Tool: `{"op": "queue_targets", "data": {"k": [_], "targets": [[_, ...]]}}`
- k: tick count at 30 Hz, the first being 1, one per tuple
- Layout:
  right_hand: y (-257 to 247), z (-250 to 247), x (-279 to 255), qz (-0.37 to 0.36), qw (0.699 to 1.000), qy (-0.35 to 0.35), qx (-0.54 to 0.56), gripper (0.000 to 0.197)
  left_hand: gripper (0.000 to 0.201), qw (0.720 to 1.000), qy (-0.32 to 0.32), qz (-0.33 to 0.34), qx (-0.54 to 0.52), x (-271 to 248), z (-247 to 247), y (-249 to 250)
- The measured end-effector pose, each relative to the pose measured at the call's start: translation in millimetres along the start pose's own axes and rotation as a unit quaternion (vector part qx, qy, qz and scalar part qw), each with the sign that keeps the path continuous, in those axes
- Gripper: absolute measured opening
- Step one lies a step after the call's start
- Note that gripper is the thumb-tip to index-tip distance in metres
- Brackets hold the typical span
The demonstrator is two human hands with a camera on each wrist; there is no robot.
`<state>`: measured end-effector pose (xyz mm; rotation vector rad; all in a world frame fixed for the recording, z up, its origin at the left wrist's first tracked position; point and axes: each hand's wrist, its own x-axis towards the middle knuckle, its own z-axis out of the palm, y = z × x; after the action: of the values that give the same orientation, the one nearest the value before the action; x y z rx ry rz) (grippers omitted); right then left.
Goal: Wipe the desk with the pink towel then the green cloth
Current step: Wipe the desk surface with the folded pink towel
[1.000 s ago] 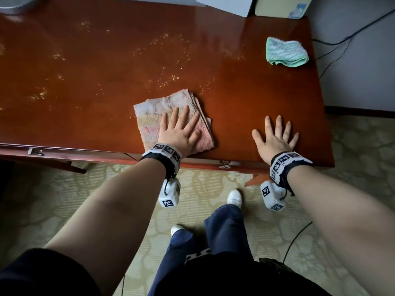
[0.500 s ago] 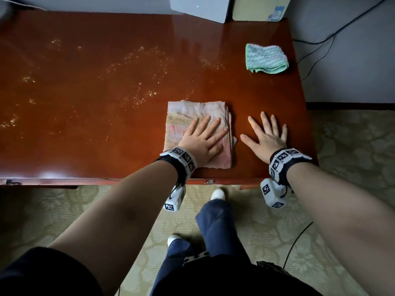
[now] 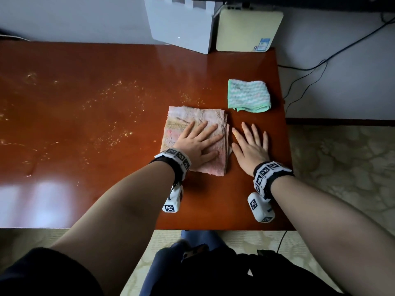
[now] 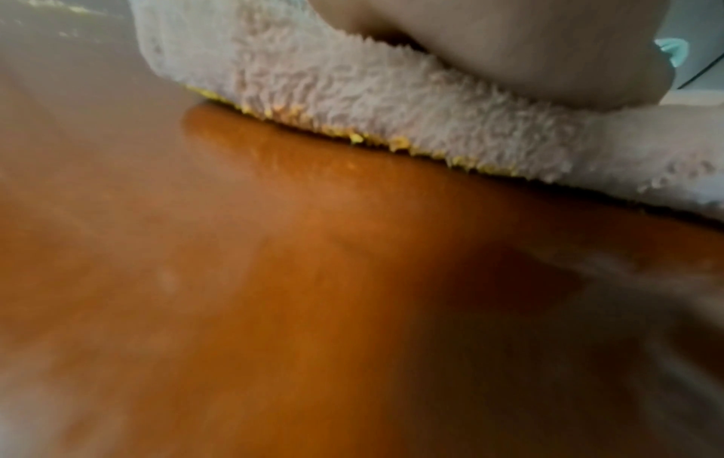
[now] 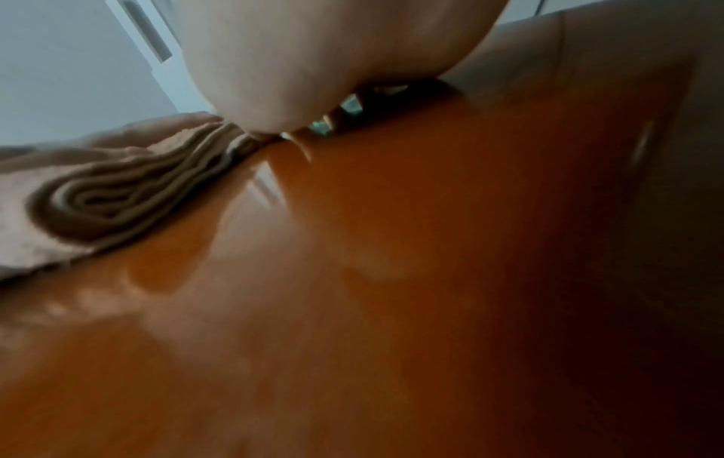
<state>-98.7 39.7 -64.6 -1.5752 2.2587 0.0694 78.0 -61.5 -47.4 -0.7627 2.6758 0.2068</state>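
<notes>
The folded pink towel (image 3: 181, 120) lies flat on the glossy red-brown desk (image 3: 85, 129), right of centre. My left hand (image 3: 199, 142) presses on it with straight, spread fingers. In the left wrist view the towel's fluffy edge (image 4: 352, 102) sits under my palm. My right hand (image 3: 251, 144) lies flat on the bare desk just right of the towel, fingers spread. The right wrist view has the towel's stacked folds (image 5: 117, 192) at the left. The folded green cloth (image 3: 249, 95) rests untouched beyond my right hand, near the desk's right edge.
Pale crumbs and streaks (image 3: 115, 116) dot the desk's left and middle. A white box (image 3: 181, 26) and a cream device (image 3: 248, 28) stand at the back edge. Cables (image 3: 320, 63) hang beyond the right edge. Patterned floor (image 3: 342, 167) lies to the right.
My left hand has slid the pink towel to the right and away from the desk's front edge, closing on the right hand. The right hand stays flat on the desk.
</notes>
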Motion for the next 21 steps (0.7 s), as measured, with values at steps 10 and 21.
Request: {"op": "queue_targets", "data": {"k": [10,21], "targets": [[-11.9,-0.4,33.9,-0.040,0.998,0.050,-0.014,0.071,0.059,0.998,0.020,-0.053,-0.028,48.0,-16.9,-41.2],[-53.2,-1.7,66.3,0.058,0.994,0.093,0.015,0.069,0.062,1.000,0.028,-0.007,-0.012,109.2,-41.0,-89.1]]}}
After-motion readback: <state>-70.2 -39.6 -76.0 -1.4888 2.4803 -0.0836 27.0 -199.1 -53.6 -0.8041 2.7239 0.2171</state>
